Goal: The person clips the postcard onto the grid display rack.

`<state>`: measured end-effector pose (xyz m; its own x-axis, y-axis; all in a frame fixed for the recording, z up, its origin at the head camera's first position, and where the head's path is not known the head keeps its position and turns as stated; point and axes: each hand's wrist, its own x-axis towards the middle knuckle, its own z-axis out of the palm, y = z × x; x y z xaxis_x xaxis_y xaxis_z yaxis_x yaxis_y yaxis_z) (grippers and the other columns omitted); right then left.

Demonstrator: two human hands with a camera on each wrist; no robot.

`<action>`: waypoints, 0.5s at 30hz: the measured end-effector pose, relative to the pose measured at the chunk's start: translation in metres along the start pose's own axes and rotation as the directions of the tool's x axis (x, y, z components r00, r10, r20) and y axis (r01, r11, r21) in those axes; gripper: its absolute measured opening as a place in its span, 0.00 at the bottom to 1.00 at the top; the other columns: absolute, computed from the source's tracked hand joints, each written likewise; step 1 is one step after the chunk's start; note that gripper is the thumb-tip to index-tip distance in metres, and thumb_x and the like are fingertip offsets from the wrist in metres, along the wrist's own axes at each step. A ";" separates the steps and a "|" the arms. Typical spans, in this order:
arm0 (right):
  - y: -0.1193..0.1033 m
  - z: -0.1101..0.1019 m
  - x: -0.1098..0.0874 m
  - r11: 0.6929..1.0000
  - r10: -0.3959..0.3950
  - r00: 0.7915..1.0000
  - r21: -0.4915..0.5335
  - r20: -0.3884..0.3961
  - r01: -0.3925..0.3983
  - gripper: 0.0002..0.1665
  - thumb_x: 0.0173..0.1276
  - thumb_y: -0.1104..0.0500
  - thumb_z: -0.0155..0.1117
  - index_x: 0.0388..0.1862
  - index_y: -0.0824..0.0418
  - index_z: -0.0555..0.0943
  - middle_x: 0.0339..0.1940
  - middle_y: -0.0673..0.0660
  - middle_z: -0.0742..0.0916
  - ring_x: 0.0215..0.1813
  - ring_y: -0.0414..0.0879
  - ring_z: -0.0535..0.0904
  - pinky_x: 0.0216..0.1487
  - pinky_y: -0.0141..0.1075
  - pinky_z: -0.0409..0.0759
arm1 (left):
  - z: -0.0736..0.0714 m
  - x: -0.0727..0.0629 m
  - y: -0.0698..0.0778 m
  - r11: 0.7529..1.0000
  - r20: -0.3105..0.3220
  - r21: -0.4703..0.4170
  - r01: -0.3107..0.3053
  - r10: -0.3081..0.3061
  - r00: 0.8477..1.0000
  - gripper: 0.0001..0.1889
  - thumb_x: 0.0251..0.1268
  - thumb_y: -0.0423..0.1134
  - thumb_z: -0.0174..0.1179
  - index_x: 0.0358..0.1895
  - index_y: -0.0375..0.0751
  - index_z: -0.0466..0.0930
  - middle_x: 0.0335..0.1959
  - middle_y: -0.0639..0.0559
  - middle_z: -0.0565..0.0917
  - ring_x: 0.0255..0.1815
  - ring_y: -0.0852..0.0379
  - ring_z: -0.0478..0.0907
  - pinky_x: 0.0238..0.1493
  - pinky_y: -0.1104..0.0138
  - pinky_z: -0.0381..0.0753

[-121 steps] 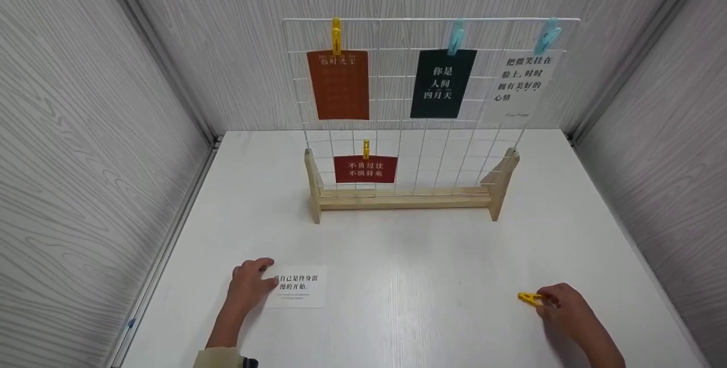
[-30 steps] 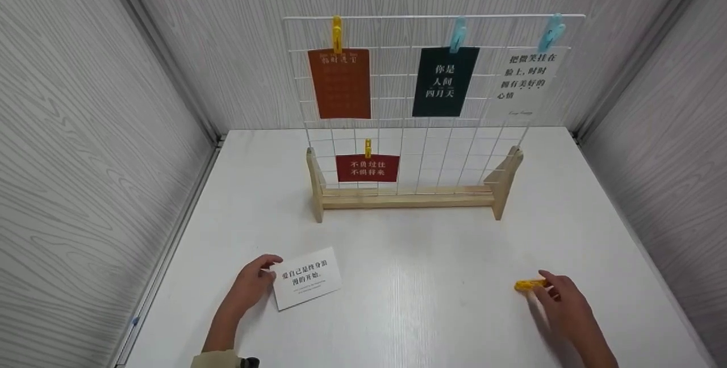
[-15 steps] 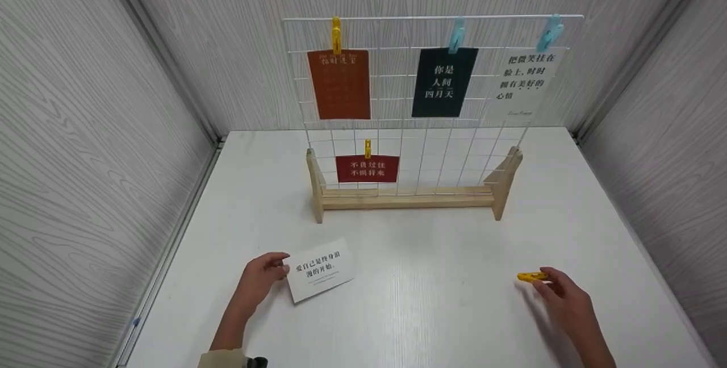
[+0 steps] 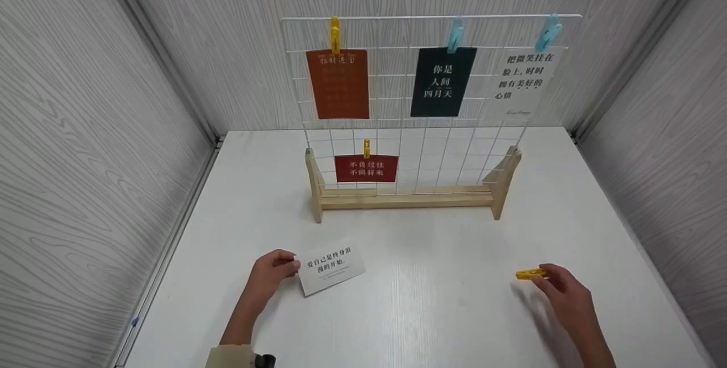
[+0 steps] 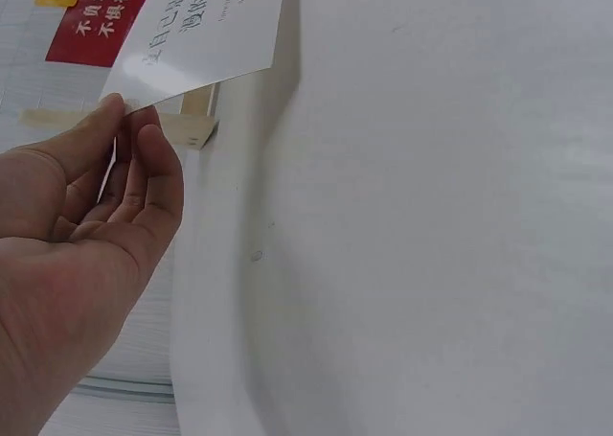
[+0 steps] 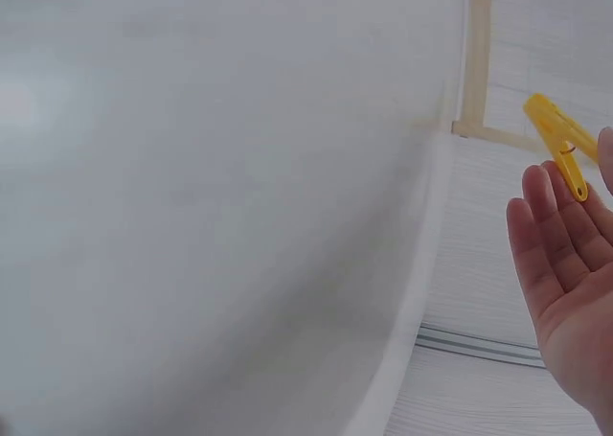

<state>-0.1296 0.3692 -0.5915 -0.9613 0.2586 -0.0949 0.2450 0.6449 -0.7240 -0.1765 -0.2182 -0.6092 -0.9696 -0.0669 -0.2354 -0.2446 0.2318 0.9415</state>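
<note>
My left hand [image 4: 271, 275] pinches the left edge of a white card [image 4: 331, 269] printed with dark Chinese characters. In the left wrist view the card [image 5: 215, 34] is raised off the table, thumb on one face and fingers behind. Over on the right, my right hand [image 4: 568, 297] holds a yellow clothespin [image 4: 530, 274] between thumb and fingers. The right wrist view shows that clothespin [image 6: 560, 144] with one handle against the fingertips; the thumb is partly cut off by the frame edge.
Behind the hands stands a white wire grid [image 4: 392, 75] on a wooden base [image 4: 406, 201]. Clipped to it are an orange card [image 4: 339, 87], a dark green card [image 4: 443, 85], a white card [image 4: 519, 87] and a small red card [image 4: 366, 169]. Grey-white panels enclose the white table [image 4: 426, 311].
The white card, flat on the table at first, is now lifted and tilted in my left hand, having moved right and forward. My right hand has shifted slightly forward with the yellow clothespin.
</note>
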 end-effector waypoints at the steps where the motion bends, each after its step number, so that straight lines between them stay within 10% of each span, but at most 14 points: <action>1: -0.001 -0.001 0.001 1.000 -0.009 1.000 0.004 0.001 0.009 0.33 0.73 0.41 0.61 0.66 0.63 0.75 0.59 0.66 0.84 0.54 0.52 0.80 0.39 0.20 0.76 | 0.002 0.001 0.000 1.000 0.002 0.002 -0.003 0.003 1.000 0.11 0.69 0.35 0.64 0.50 0.34 0.81 0.43 0.45 0.84 0.44 0.52 0.82 0.50 0.57 0.84; 9: -0.008 -0.004 0.010 0.983 -0.183 0.982 0.018 -0.046 0.184 0.28 0.74 0.49 0.63 0.66 0.62 0.76 0.53 0.63 0.86 0.43 0.23 0.78 0.42 0.17 0.76 | 0.014 0.010 0.000 1.000 0.031 -0.015 -0.009 0.009 0.999 0.12 0.69 0.33 0.63 0.52 0.32 0.80 0.42 0.43 0.86 0.39 0.51 0.85 0.42 0.63 0.84; 15: -0.016 -0.003 0.014 0.972 -0.232 0.971 0.014 -0.064 0.233 0.28 0.76 0.50 0.61 0.69 0.61 0.75 0.53 0.63 0.86 0.41 0.23 0.77 0.42 0.17 0.76 | 0.023 0.017 0.003 0.999 0.051 -0.035 -0.002 0.004 0.999 0.11 0.68 0.32 0.63 0.51 0.36 0.82 0.42 0.43 0.85 0.39 0.51 0.85 0.44 0.61 0.86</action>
<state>-0.1469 0.3650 -0.5796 -0.9818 0.1473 0.1196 0.0121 0.6776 -0.7353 -0.1936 -0.1963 -0.6160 -0.9697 -0.0168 -0.2439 -0.2423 0.1978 0.9498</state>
